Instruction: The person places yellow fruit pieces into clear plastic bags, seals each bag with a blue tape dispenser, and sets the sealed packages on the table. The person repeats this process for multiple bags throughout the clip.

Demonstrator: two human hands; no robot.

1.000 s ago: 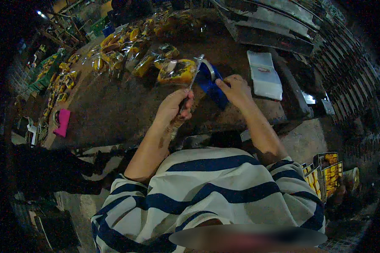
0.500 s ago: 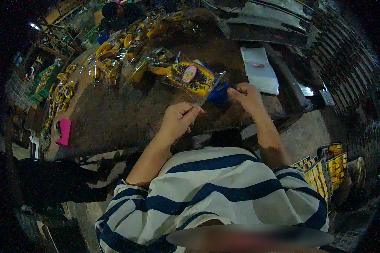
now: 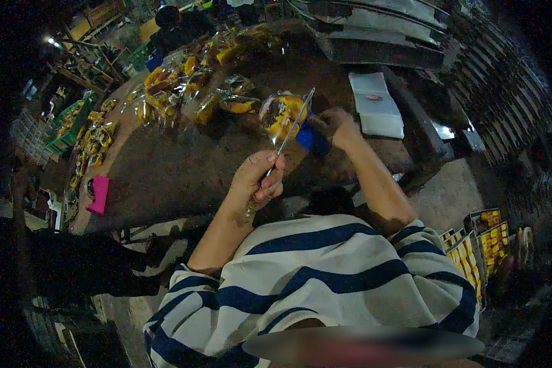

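My left hand (image 3: 259,178) is closed on the end of a clear plastic bag that holds a yellow bread (image 3: 281,118) with dark topping. The bag is tilted up on edge, its flat side turned away, with a bright rim running up from my fingers. Just right of the bread, a blue object (image 3: 313,141) stands on the table; its kind is not clear. My right hand (image 3: 340,126) is beside the upper right of this blue object, its fingers dim and blurred. Whether they hold anything does not show.
Several bagged breads (image 3: 159,92) lie heaped over the far left of the brown table (image 3: 178,165). A stack of clear bags (image 3: 377,107) lies at the right. A pink object (image 3: 98,194) sits at the left edge. Trays of yellow bread (image 3: 490,239) stand low at the right.
The bagged bread has turned from lying face up to standing on edge, and my left hand has rolled with it. My right hand has moved slightly up and left, nearer the blue object.
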